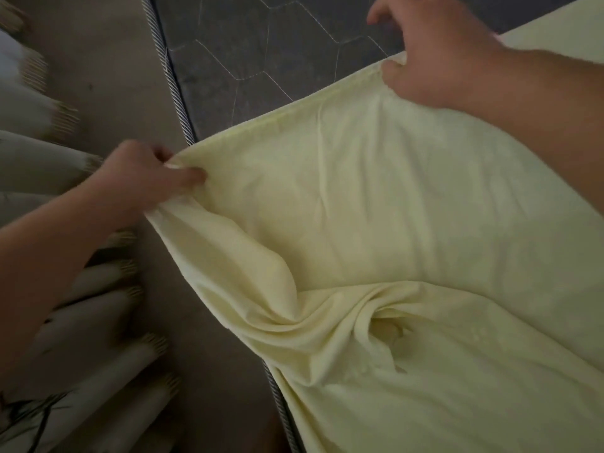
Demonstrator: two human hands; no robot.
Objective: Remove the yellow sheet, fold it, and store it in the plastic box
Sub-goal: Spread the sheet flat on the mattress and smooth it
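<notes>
The left hand (143, 178) grips one end of the sheet's (376, 223) hemmed edge, fingers and thumb curled round a bunch of the pale yellow cloth, right at the mattress's (261, 53) corded border (176, 93). The right hand (434, 57) pinches the same hem farther along, over the mattress top, its fingers curled into the fabric. Between the two hands the hem runs as a nearly straight, taut line, slanting up to the right. Beyond that line the grey quilted mattress top lies bare, stitched in hexagons. On the near side of it the sheet covers the bed, sagging into loose folds and one deep twisted crease near the lower middle. To the left, beside the mattress, blurred whitish folds of fabric (49, 158) with fringed edges show.
</notes>
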